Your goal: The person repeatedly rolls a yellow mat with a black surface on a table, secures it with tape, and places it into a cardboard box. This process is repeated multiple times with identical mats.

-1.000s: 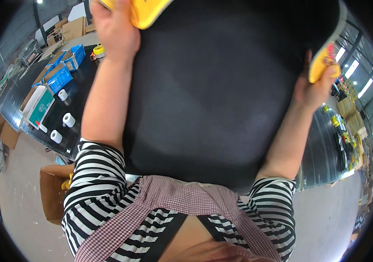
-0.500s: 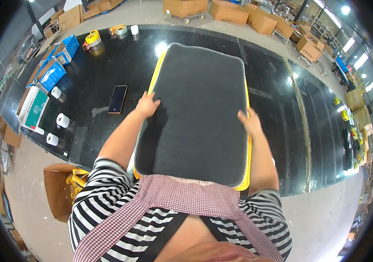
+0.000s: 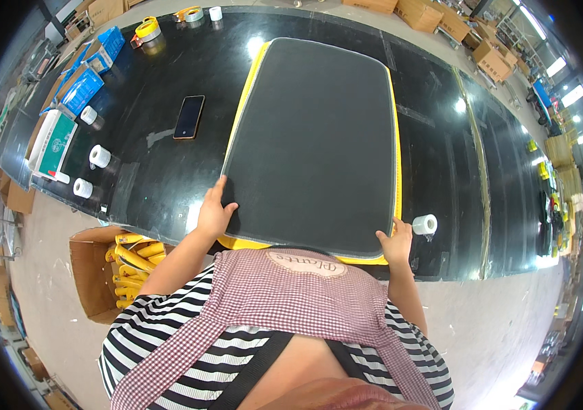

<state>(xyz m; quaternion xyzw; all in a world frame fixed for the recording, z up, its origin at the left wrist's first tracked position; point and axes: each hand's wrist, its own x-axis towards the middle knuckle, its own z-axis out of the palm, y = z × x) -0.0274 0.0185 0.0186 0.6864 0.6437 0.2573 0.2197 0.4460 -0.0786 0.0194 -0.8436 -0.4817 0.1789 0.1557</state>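
1. Lettering shows on an oval, pale cloth patch (image 3: 305, 264) sewn to the bib of the red-and-white checked apron (image 3: 257, 290).
2. A white and green cardboard box (image 3: 57, 147), at the table's left edge, carries a round pale emblem and small print on its side.
3. Brown cardboard boxes (image 3: 493, 60) on the floor beyond the table bear dark printing, too small to make out here.
4. The large, flat, black panel with rounded corners and a pale seam (image 3: 315, 147) lies on the glossy black table (image 3: 441, 157), its near edge close against the apron. A bright yellow border (image 3: 243, 243) shows beneath it along the left, right and near sides.
5. The left hand (image 3: 216, 217) is open at the panel's lower left edge, fingers pointing away along the rim and thumb spread over the black surface.
6. The right hand (image 3: 396, 243) is open at the lower right edge, thumb toward the panel and fingers by the yellow border; whether any fingertip reaches underneath cannot be told.
7. The panel thus lies between the two hands, most of it extending beyond them.
8. A small white roll (image 3: 424, 224) stands just right of the right hand.
9. Left of the panel lies a dark-screened phone (image 3: 189, 117).
10. Below the table's left side, a brown open carton (image 3: 93, 283) holds yellow curved pieces (image 3: 134, 260).
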